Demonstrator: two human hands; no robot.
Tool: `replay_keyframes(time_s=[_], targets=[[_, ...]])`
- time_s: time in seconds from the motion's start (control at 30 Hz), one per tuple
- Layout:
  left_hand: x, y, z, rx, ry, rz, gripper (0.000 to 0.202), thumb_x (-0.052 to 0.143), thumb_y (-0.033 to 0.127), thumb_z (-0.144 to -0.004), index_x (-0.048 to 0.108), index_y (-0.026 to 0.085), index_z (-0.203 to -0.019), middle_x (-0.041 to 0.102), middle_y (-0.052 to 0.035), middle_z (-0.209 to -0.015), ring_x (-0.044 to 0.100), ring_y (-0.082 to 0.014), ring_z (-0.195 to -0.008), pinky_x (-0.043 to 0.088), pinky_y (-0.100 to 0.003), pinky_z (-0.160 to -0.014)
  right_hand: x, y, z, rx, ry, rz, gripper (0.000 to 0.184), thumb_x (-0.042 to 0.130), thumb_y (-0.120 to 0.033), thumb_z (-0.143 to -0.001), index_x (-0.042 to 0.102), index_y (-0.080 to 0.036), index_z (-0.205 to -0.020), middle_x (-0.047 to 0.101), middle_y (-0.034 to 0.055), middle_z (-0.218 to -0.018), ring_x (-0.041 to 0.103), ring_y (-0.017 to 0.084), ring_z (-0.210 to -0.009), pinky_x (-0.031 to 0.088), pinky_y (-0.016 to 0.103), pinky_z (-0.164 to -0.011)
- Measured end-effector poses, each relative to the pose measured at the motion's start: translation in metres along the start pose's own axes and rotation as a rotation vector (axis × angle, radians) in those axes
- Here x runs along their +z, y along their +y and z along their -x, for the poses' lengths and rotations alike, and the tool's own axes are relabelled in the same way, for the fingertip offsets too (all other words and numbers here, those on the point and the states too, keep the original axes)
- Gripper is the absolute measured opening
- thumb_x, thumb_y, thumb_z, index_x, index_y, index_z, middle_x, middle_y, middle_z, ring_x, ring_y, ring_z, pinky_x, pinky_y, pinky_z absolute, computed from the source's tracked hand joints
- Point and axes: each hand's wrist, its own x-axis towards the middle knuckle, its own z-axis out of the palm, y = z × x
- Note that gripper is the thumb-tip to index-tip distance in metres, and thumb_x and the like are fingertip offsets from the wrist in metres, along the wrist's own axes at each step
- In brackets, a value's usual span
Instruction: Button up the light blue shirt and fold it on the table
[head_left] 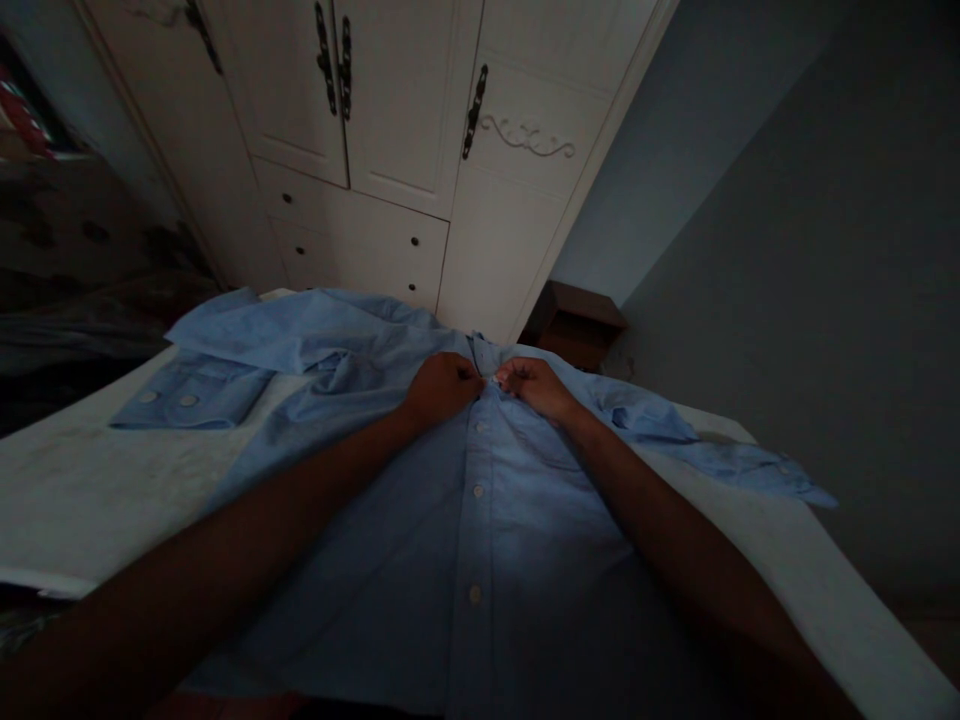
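Closely paired, the left hand [444, 388] and the right hand [535, 388] are at the front placket [475, 540] of a light-blue button-up shirt [405, 520], just below its collar [487, 354]; the fingers of each are drawn into a pinch on the cloth, though whether they hold a button cannot be told; the shirt lies spread, front up, on a white table [82, 485]; beyond stands a white wardrobe [510, 230].
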Motion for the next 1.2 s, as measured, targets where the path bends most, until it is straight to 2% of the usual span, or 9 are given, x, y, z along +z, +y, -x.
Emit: replay_keyframes(time_s=[0.2,0.4,0.6,0.7,0.83,0.93,1.0,1.13,1.2], targets=[[0.004,-0.004,0.001,0.069,0.023,-0.105,0.015,0.061,0.024,-0.074,0.067,0.016,-0.064,0.068,-0.0031,-0.069,0.058,-0.014,-0.063,0.044,-0.026,-0.061,0.0,0.002,0.0,0.001,-0.029,-0.021,0.027,0.065,-0.044,-0.068,0.063,-0.017,-0.069,0.061,-0.0001,-0.061,0.051,0.01,-0.053,0.04,0.024,-0.053],[0.004,-0.008,-0.001,0.057,-0.007,-0.114,0.017,0.064,0.03,-0.077,0.069,0.016,-0.068,0.069,-0.0048,-0.074,0.06,-0.0156,-0.067,0.045,-0.027,-0.064,0.0,0.001,0.002,-0.025,-0.002,0.008,0.028,0.066,-0.044,-0.069,0.064,-0.017,-0.07,0.062,0.0,-0.063,0.051,0.011,-0.053,0.042,0.024,-0.054],[0.006,-0.011,-0.002,0.081,0.016,-0.133,0.027,0.051,0.03,-0.086,0.072,0.016,-0.078,0.072,-0.0065,-0.081,0.063,-0.0177,-0.074,0.047,-0.029,-0.071,0.0,0.005,0.003,-0.087,0.086,0.079,0.028,0.065,-0.044,-0.074,0.064,-0.017,-0.068,0.06,-0.0011,-0.061,0.052,0.011,-0.055,0.04,0.023,-0.054],[0.006,-0.012,-0.004,0.093,0.008,-0.172,0.031,0.046,0.028,-0.089,0.073,0.016,-0.079,0.072,-0.0066,-0.079,0.063,-0.0181,-0.075,0.047,-0.029,-0.072,0.0,0.007,0.005,-0.112,0.053,0.096,0.027,0.065,-0.044,-0.076,0.066,-0.017,-0.07,0.063,-0.0002,-0.064,0.055,0.012,-0.059,0.043,0.025,-0.058],[0.005,-0.015,-0.005,0.14,-0.055,-0.16,0.026,0.052,0.027,-0.086,0.076,0.019,-0.083,0.073,-0.0051,-0.084,0.065,-0.019,-0.081,0.048,-0.029,-0.074,0.005,0.008,0.01,-0.167,0.009,0.125,0.021,0.066,-0.039,-0.077,0.07,-0.018,-0.078,0.07,0.0024,-0.076,0.063,0.015,-0.071,0.047,0.028,-0.069],[0.005,-0.018,-0.006,0.121,-0.073,-0.09,0.022,0.055,0.025,-0.084,0.077,0.019,-0.085,0.074,-0.0049,-0.085,0.066,-0.0186,-0.081,0.049,-0.029,-0.075,0.01,0.008,0.013,-0.238,0.013,0.202,0.017,0.064,-0.034,-0.079,0.071,-0.02,-0.082,0.071,0.0029,-0.08,0.063,0.016,-0.074,0.048,0.029,-0.071],[0.005,-0.019,-0.007,0.104,-0.083,-0.017,0.021,0.056,0.021,-0.082,0.076,0.019,-0.086,0.075,-0.0043,-0.084,0.067,-0.0174,-0.08,0.05,-0.028,-0.075,0.011,0.008,0.014,-0.267,0.044,0.247,0.015,0.063,-0.032,-0.08,0.071,-0.02,-0.083,0.07,0.0027,-0.08,0.062,0.015,-0.073,0.047,0.029,-0.07],[0.003,-0.02,-0.008,0.091,-0.096,0.048,0.022,0.059,0.014,-0.078,0.076,0.016,-0.091,0.076,-0.0052,-0.091,0.069,-0.0167,-0.085,0.051,-0.026,-0.08,0.012,0.007,0.018,-0.29,0.187,0.284,0.015,0.061,-0.028,-0.082,0.07,-0.019,-0.088,0.067,0.0023,-0.079,0.059,0.014,-0.07,0.047,0.028,-0.067],[0.001,-0.02,-0.009,0.096,-0.104,0.03,0.022,0.061,0.015,-0.076,0.076,0.015,-0.093,0.076,-0.0064,-0.092,0.069,-0.0169,-0.084,0.051,-0.026,-0.08,0.012,0.006,0.02,-0.342,0.178,0.292,0.016,0.06,-0.026,-0.084,0.071,-0.018,-0.092,0.067,0.0033,-0.082,0.059,0.015,-0.073,0.047,0.029,-0.068]])
